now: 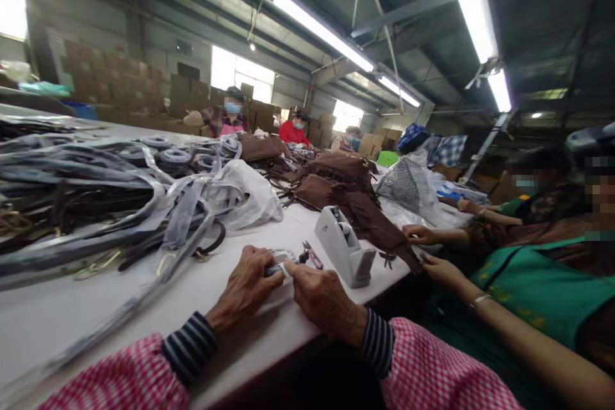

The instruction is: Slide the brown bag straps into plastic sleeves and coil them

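White surface (pixel 154 320): largest item on my feed, running from the near edge well back. On its left I log a broad heap of wrapped straps (pixel 86 170), dark strips in clear plastic, some with metal clasps. To the right of the hands, a co-worker in a green apron (pixel 533 282) has both hands at a brown bag (pixel 372 221), which trails off the right edge. More brown bags (pixel 341 166) are piled behind it. Grey tape dispenser (pixel 339 243): tilted in my view, near the right hand.

Left hand (pixel 245 285) and right hand (pixel 327 298): close together over the near part of the surface. I read the left fingers as closed around a small wrapped piece (pixel 275 268); the right thumb and forefinger pinch its right end, contact partly hidden. The piece sits between the hands; I cannot tell its contents. Pink-handled snips (pixel 314 257): lying just beyond the right hand, left of the dispenser.
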{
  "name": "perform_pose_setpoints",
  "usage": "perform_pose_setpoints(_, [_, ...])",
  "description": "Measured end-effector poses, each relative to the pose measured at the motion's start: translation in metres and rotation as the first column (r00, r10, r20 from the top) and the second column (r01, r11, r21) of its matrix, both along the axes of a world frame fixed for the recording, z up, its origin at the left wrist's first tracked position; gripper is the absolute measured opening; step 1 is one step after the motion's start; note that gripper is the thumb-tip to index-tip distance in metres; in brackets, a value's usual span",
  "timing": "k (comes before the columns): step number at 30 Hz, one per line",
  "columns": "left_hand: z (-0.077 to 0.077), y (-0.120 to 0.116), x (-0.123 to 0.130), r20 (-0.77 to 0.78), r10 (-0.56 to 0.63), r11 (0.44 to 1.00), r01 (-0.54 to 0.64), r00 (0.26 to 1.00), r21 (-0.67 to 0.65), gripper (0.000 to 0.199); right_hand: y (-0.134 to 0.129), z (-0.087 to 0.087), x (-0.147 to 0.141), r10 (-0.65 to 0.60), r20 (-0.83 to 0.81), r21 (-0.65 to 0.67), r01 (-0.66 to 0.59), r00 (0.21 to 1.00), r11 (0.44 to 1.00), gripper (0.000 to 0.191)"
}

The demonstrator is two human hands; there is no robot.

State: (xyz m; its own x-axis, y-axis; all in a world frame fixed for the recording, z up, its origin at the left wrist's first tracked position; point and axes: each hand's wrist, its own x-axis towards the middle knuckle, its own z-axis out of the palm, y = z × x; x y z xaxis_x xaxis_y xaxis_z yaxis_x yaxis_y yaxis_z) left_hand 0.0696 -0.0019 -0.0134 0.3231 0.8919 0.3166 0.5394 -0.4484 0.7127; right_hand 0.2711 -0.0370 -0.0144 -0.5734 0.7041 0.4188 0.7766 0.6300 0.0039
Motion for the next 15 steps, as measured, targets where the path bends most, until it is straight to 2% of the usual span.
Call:
perform_pose_setpoints(3, [0.007, 0.002, -0.004, 0.13, 0.008, 0.992, 0.008, 0.992, -0.122, 0.03, 0.003, -0.017, -0.004, 0.039, -0.076, 0.102, -0.032, 0.996, 0.994, 0.069])
perform_pose_setpoints(8, [0.013, 0.005, -0.017, 0.411, -0.119, 0.931, 0.246, 0.904, -0.271, 0.026, 0.01, -0.024, -0.019, -0.046, 0.02, 0.247, 0.04, 0.999, 0.968, 0.073])
perform_pose_setpoints(12, [0.016, 0.005, -0.026, 0.44, -0.093, 0.91, 0.255, 0.893, -0.327, 0.031, 0.016, -0.019, -0.026, -0.078, 0.086, 0.313, 0.048, 0.993, 0.949, 0.069])
perform_pose_setpoints(15, [0.018, 0.006, -0.027, 0.379, -0.11, 0.937, 0.223, 0.919, -0.27, 0.037, 0.016, -0.02, -0.026, -0.054, 0.075, 0.312, 0.028, 0.996, 0.95, 0.068])
